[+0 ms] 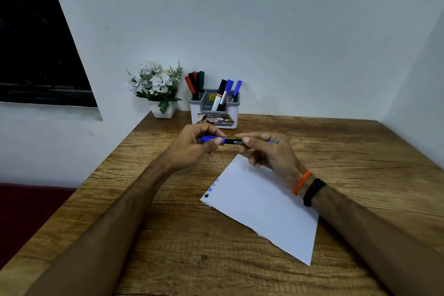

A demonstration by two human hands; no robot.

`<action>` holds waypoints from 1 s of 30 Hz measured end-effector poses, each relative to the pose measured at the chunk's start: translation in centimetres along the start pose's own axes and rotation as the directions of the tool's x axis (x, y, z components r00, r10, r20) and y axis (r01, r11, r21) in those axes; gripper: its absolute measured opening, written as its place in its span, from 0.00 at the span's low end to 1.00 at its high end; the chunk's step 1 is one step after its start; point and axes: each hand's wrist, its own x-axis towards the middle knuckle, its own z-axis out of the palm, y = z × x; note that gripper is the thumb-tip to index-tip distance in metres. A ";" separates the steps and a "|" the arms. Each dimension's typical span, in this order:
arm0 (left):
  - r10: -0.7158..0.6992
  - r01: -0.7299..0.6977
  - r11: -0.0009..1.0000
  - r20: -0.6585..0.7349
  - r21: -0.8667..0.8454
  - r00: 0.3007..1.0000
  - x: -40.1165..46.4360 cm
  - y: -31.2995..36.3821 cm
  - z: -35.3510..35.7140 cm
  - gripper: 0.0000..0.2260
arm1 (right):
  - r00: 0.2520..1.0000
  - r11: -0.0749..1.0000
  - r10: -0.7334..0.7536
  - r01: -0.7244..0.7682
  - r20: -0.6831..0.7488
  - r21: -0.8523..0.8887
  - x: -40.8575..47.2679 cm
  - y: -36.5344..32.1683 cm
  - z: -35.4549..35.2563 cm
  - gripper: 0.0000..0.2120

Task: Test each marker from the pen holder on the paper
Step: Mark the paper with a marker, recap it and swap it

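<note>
Blue marker [229, 141] held level between both hands, above the table [360, 146]. Left hand [192, 145] fingers grasp the blue cap end; right hand [266, 151] fingers pinch the black barrel. Cap seated on the marker; cannot tell whether it is coming off or going on. Paper [264, 202] lies just below and nearer than the right fingers, with a few small blue and dark marks at its left edge: some tests done. Pen holder [214, 109] beyond the fingers holds red, black, green and blue markers, judged mostly untested.
</note>
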 end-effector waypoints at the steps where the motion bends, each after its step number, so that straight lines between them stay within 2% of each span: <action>1: -0.003 0.003 1.000 -0.004 -0.008 1.000 0.0 0.0 0.0 0.06 | 1.000 1.000 -0.013 0.013 -0.001 -0.028 0.0 0.0 -0.1 0.06; 6: -0.045 0.045 0.999 -0.002 0.031 0.999 0.1 -0.5 -0.2 0.04 | 0.994 0.981 -0.110 0.108 -0.003 -0.160 0.2 0.5 -0.1 0.05; 13: -0.082 0.084 0.994 -0.023 0.074 0.996 0.0 -0.6 0.5 0.03 | 0.986 0.970 -0.163 0.168 0.041 -0.174 0.5 1.3 0.1 0.05; 17: -0.097 0.099 0.989 -0.023 0.109 0.995 -0.2 -0.4 0.8 0.03 | 0.975 0.943 -0.215 0.222 0.056 -0.249 0.7 1.6 0.2 0.04; 21: -0.056 0.060 0.996 -0.056 0.073 0.997 0.0 0.0 0.8 0.02 | 0.973 0.954 -0.217 0.228 0.074 -0.194 0.6 1.4 0.1 0.03; 23: -0.036 0.038 0.999 -0.064 0.030 0.997 0.2 0.3 0.9 0.03 | 0.977 0.961 -0.204 0.213 0.067 -0.174 0.6 1.0 -0.2 0.02; 26: -0.051 0.034 0.994 -0.156 -0.106 0.986 0.4 0.9 1.0 0.12 | 0.981 0.971 -0.185 0.191 0.050 -0.144 0.8 0.3 -0.2 0.03; 30: -0.109 0.003 0.945 -0.307 -0.326 0.945 0.4 1.6 0.7 0.21 | 0.970 0.898 -0.235 0.240 0.058 -0.369 1.0 -0.2 0.5 0.08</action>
